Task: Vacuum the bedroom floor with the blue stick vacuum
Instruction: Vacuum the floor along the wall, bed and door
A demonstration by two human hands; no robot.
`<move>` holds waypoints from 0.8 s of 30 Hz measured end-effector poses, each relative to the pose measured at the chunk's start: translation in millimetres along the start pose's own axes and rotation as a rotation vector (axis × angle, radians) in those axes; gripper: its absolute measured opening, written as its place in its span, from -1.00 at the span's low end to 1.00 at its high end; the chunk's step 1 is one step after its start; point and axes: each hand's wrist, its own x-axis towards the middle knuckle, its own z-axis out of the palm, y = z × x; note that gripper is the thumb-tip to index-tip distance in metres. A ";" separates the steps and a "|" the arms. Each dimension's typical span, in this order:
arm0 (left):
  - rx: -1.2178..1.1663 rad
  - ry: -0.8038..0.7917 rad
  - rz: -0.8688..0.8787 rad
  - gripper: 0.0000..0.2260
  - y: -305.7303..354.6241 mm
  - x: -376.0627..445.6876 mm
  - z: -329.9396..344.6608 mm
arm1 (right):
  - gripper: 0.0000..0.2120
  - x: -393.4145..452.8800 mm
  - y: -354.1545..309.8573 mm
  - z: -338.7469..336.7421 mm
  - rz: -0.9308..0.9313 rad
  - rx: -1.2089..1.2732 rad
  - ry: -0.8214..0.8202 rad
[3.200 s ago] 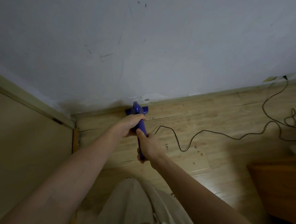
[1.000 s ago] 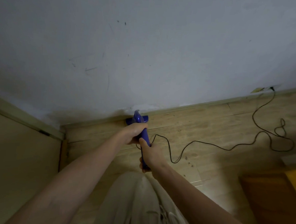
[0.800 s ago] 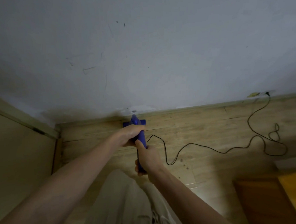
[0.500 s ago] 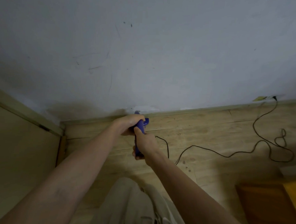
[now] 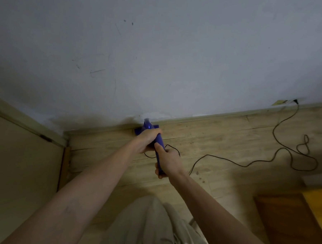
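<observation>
Blue stick vacuum (image 5: 159, 140) — slim blue body seen end-on from above, running away from the person toward the wall. Its floor head (image 5: 137, 131) shows as a blue bar on the wooden floor (image 5: 220, 143), right at the skirting board (image 5: 231, 115) beneath the grey wall (image 5: 160, 56).

Left hand (image 5: 146, 141): fingers curled round the upper part of the stick, nearer the floor head. Right hand (image 5: 168, 161): wrapped round the handle end closer to the person, thumb laid along the blue body. Both arms are stretched forward.

Black power cord (image 5: 247, 164) — leaves the vacuum near the right hand, loops across the floorboards to the right, tangles into a small coil, then rises to a plug (image 5: 295, 101) at the wall base.

Pale door panel (image 5: 20, 161), left, meeting the wall at the corner. Orange-brown wooden furniture (image 5: 291, 222), lower right. Light trouser leg (image 5: 147, 227), bottom centre.
</observation>
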 end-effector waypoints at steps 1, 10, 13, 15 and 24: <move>-0.003 -0.007 0.004 -0.84 -2.3 -2.7 11.3 | -0.68 -2.9 5.0 -11.1 -0.004 -0.009 0.002; 0.001 -0.013 -0.015 -0.88 -16.3 -24.0 93.3 | -0.67 -28.9 29.4 -96.8 0.014 -0.032 -0.007; -0.031 -0.039 -0.049 -0.71 -26.9 -25.2 108.5 | -0.67 -39.1 39.3 -114.3 0.022 -0.019 -0.014; -0.041 -0.053 -0.060 -0.51 -34.1 -25.1 116.9 | -0.65 -43.3 47.2 -121.6 0.024 -0.018 -0.025; 0.001 0.040 -0.014 -0.69 -40.3 -29.2 114.2 | -0.68 -35.2 61.8 -106.3 0.020 0.040 -0.062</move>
